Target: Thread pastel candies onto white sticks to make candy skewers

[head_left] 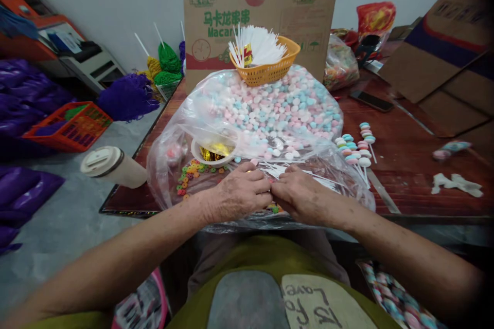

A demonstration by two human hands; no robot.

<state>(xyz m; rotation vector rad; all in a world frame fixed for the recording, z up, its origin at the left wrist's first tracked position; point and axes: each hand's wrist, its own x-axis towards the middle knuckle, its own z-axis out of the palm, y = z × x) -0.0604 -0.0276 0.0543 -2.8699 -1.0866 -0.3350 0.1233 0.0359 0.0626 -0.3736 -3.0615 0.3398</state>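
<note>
My left hand (pixel 240 191) and my right hand (pixel 305 194) meet at the table's front edge, fingers curled in and fingertips almost touching. Whatever they pinch is hidden behind the fingers. White sticks (pixel 278 168) lie just beyond my hands on clear plastic. Small coloured ring candies (pixel 193 174) are scattered left of my left hand, with a few more under my hands. A white bowl (pixel 196 153) holding gold twist ties stands behind the left hand. Further back spreads a large clear bag of pink, white and blue candies (pixel 266 113).
An orange basket (pixel 266 73) of white sticks rests on the bag, before a cardboard box (pixel 208 15). Candy skewers (pixel 351 149), a phone (pixel 371 101) and crumpled tissue (pixel 457 184) lie to the right. A lidded cup (pixel 116 167) stands at the left edge.
</note>
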